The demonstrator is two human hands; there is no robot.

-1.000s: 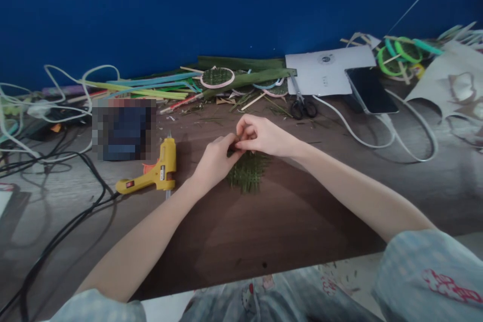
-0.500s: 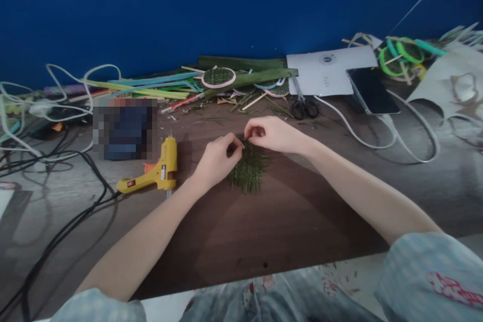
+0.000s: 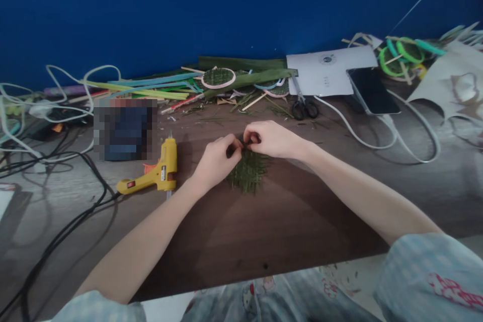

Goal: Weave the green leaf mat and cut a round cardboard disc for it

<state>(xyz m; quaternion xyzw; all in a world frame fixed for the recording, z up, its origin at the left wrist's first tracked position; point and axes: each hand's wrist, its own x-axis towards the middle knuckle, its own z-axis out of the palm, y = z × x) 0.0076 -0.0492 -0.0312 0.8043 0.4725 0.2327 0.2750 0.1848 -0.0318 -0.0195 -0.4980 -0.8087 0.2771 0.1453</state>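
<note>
Well to the left of the hands, black cables (image 3: 81, 219) loop over the bench (image 3: 287, 231), with a blurred dark object (image 3: 128, 131) beyond them that cannot be made out. Nearer, just left of the left hand, the yellow glue gun (image 3: 166, 166) lies on its side, unmoved over the last second.

The left hand (image 3: 219, 158) has barely shifted in the last half second. Its thumb and fingers are drawn together in a pinch, apparently on the far edge of the green woven piece (image 3: 249, 173). That piece lies flat below and between the two hands, its loose strip ends pointing toward the person.

The right hand (image 3: 269, 138) shows the main change: half a second ago its fingertips stood a little higher, apart from the left hand's; now they have dipped to just beside them. Thumb and forefinger are curled close; whether a strip is between them is too small to tell. Both hands thus meet at one spot on the weave, which suggests fine handling of its edge.

Beyond the right hand, the black-handled scissors (image 3: 304, 108) lie untouched; farther right is a phone (image 3: 372, 91).
</note>
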